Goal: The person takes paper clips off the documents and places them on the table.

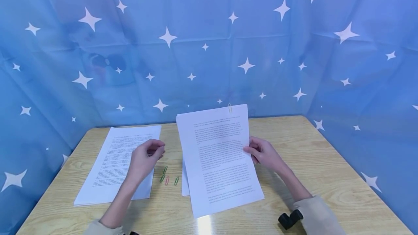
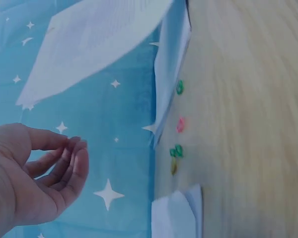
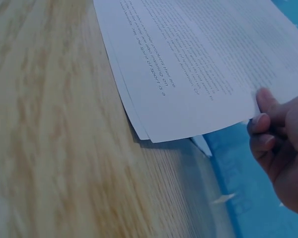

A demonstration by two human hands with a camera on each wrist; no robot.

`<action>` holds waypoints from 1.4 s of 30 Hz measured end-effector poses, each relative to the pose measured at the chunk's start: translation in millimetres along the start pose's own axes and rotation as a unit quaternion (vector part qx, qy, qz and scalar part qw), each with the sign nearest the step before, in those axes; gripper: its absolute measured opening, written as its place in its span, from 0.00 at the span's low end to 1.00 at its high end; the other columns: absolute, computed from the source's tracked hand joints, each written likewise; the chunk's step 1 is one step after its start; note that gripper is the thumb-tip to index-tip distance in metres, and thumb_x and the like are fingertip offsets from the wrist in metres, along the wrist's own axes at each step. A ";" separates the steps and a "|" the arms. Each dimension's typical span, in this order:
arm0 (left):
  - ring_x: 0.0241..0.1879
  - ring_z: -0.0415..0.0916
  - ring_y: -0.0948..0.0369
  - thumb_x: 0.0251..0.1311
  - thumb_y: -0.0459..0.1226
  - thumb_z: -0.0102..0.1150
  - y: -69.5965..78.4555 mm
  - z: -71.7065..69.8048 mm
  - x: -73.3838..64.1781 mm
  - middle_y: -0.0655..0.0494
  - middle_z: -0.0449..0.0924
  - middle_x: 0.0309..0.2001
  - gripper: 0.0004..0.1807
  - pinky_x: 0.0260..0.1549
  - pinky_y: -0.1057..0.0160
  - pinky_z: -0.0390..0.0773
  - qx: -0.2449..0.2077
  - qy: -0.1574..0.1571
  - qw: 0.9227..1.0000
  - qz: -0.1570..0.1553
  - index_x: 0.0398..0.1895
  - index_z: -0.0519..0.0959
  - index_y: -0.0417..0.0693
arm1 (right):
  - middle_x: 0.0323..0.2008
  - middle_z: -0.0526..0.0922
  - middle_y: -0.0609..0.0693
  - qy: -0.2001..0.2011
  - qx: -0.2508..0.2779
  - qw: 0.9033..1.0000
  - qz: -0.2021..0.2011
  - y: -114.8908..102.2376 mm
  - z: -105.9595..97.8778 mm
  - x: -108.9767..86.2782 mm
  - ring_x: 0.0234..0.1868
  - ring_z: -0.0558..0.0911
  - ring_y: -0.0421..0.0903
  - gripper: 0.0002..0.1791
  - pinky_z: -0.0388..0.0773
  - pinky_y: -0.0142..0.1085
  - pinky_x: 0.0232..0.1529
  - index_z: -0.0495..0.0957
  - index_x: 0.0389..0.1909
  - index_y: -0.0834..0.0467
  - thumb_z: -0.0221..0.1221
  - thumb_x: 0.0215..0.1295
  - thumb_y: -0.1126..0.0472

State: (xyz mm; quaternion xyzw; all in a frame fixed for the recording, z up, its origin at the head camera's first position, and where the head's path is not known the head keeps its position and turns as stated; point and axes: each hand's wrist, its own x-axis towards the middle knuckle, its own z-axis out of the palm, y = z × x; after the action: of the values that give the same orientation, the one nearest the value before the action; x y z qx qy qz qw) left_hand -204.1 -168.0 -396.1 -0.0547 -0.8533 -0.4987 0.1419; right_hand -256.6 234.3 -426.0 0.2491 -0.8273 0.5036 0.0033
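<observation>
My right hand (image 1: 263, 151) pinches the right edge of a few printed sheets (image 1: 222, 162), thumb on the front. The sheets stand tilted up over the table, with a pale paper clip (image 1: 230, 108) on their top edge. Behind their lower left side shows the edge of more paper (image 1: 185, 181). My left hand (image 1: 146, 159) hovers apart from them, fingers loosely bent and thumb near the fingertips (image 2: 79, 144); nothing shows between them. Below it, to the left, lies another stack of printed paper (image 1: 107, 177).
Several loose paper clips lie on the wooden table (image 1: 313, 162) between the papers, among them a pink clip (image 1: 167, 181) and a green clip (image 1: 176, 181). A blue curtain with white stars (image 1: 202, 64) hangs behind the table and at both sides.
</observation>
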 end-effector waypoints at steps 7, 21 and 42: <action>0.34 0.83 0.58 0.68 0.31 0.62 15.3 9.5 3.8 0.52 0.84 0.35 0.05 0.36 0.70 0.81 -0.034 0.024 0.996 0.079 0.43 0.83 0.41 | 0.16 0.71 0.56 -0.005 0.004 1.000 -0.012 2.6 2.8 0.5 0.14 0.68 0.62 0.05 0.63 0.30 0.14 0.75 0.37 0.63 0.57 0.74 0.65; 0.35 0.81 0.59 0.65 0.30 0.65 54.9 42.7 19.7 0.52 0.84 0.36 0.06 0.35 0.69 0.80 -0.099 0.014 0.986 0.137 0.43 0.84 0.39 | 0.15 0.71 0.50 -0.017 0.005 0.999 -0.033 5.3 8.1 1.7 0.13 0.68 0.58 0.06 0.62 0.30 0.14 0.75 0.35 0.62 0.57 0.74 0.66; 0.33 0.82 0.53 0.67 0.30 0.63 102.3 87.7 27.3 0.46 0.84 0.35 0.12 0.34 0.67 0.81 -0.198 -0.018 0.969 0.146 0.52 0.82 0.38 | 0.14 0.70 0.50 -0.027 0.003 0.999 -0.031 4.6 11.3 1.9 0.13 0.68 0.59 0.10 0.63 0.30 0.15 0.71 0.30 0.61 0.58 0.73 0.67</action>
State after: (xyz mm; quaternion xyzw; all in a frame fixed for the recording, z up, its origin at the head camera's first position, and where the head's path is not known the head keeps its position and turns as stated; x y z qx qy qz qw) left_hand -222.5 -42.6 -343.1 -0.2149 -0.7226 -0.6308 0.1837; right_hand -257.5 225.8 -435.0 0.2878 -0.8175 0.4989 -0.0044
